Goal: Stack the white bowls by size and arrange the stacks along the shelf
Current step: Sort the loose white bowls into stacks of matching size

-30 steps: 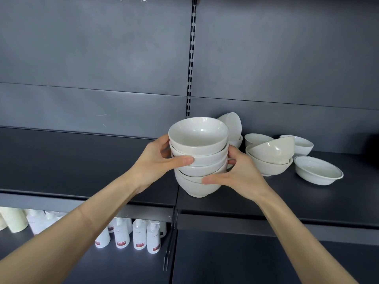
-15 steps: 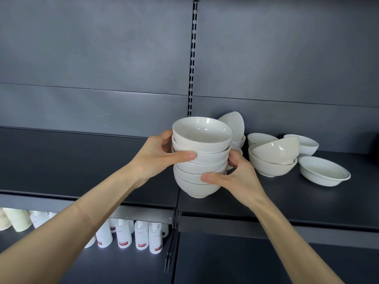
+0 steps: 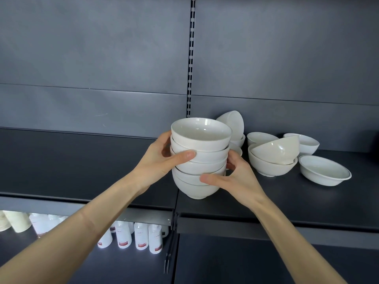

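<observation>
A stack of several white bowls [image 3: 200,158] stands on the dark shelf [image 3: 82,167] near the seam between two shelf boards. My left hand [image 3: 162,160] grips the stack's left side, thumb across the front. My right hand [image 3: 235,177] grips the lower right side, thumb on a lower bowl. Behind the stack a small bowl [image 3: 233,124] leans on its side against the back panel. To the right lie a tilted bowl inside a larger bowl [image 3: 272,160], a wide shallow bowl [image 3: 324,171] and two more bowls [image 3: 260,138] at the back.
The dark shelf stretches left of the stack to the frame edge. A slotted upright [image 3: 191,58] runs up the grey back panel. On the lower shelf stand white bottles with red labels [image 3: 141,236] and cream cups [image 3: 16,221] at the far left.
The stack and both hands sit slightly further right in view than a second ago, and the bowls on the right have shifted the same way. Both grips are unchanged.
</observation>
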Tool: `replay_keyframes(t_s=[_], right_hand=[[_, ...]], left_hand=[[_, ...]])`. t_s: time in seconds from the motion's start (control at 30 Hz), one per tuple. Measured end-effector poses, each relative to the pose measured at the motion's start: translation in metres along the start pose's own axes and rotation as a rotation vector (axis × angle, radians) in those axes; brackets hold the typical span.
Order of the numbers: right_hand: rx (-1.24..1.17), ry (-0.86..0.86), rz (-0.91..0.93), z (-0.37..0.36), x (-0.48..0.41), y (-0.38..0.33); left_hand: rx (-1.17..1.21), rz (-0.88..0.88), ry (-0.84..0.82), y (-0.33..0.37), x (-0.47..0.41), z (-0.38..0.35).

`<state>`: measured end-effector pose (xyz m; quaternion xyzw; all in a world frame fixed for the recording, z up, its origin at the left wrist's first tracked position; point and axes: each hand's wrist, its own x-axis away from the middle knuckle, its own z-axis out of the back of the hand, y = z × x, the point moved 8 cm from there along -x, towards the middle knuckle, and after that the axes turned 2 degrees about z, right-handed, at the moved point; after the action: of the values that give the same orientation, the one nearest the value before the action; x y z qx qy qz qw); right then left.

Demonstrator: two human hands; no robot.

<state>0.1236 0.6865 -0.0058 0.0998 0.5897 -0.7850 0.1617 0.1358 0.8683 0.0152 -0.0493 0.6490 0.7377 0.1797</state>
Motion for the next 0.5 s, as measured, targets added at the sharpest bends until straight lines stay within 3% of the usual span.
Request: replay_keyframes(t_s=[0.27, 0.5], right_hand=[[0.001, -0.095, -0.011, -0.006, 0.000, -0.004], [-0.029, -0.008, 0.022, -0.005, 0.004, 0.008]], left_hand=[[-0.058, 0.013, -0.054, -0.007, -0.002, -0.015], [-0.035, -0.066, 0.008, -0.004, -0.001, -0.019]])
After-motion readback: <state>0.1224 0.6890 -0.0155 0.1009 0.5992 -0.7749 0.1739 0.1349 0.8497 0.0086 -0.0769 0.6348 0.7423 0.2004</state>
